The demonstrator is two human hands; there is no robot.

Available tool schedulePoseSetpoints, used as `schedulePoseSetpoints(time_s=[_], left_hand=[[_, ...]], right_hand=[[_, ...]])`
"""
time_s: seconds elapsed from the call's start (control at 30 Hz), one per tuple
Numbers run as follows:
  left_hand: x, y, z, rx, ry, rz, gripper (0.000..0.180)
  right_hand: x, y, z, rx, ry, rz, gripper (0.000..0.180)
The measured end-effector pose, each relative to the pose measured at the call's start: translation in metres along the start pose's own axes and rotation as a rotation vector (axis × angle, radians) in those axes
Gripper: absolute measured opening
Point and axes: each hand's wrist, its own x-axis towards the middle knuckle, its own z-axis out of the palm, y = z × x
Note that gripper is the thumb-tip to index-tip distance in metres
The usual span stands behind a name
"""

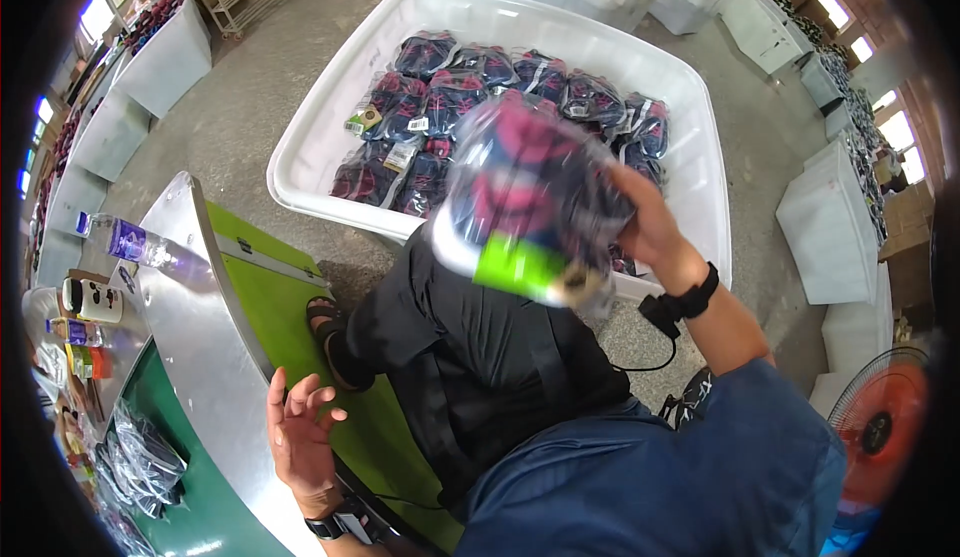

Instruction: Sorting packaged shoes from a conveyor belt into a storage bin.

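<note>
My right hand [655,222] grips one side of a clear plastic bag of navy-and-pink shoes [525,182], blurred by motion. A bright green tag and a white, sole-like edge show through the bag's lower part. It is held up over the near side of a big white plastic bin [705,147], hiding some of what lies there. Inside the bin, several similar bagged shoes [455,102] lie in rows. My left hand [305,442] is empty, fingers apart and slightly bent, above the metal edge of the worktable [195,327].
On the table at left are a clear water bottle [145,242], a white jar [92,300] and dark bagged goods [145,457] on a green surface. A green panel [265,287] drops beside my legs. Filled white bins [825,217] line both sides; an orange fan [878,432] stands at right.
</note>
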Motion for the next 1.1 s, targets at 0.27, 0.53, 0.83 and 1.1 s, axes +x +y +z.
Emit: schedulePoseSetpoints(time_s=[0.27,0.53,0.83,1.1], left_hand=[[-0.002,-0.003,0.001,0.042,0.03,-0.024,0.089],[-0.002,-0.007,0.004,0.049,0.059,-0.026,0.084],[-0.002,0.002,-0.011,0.054,0.093,-0.052,0.079],[0.003,0.023,-0.013,-0.022,0.069,-0.162,0.053]], right_hand=[[0.059,0.033,-0.173,-0.203,0.755,0.279,0.051],[0.055,0.034,-0.12,-0.541,0.285,0.42,0.039],[0.051,0.005,0.121,-0.322,-0.352,0.324,0.035],[0.057,0.074,0.263,-0.059,-0.848,0.56,0.043]])
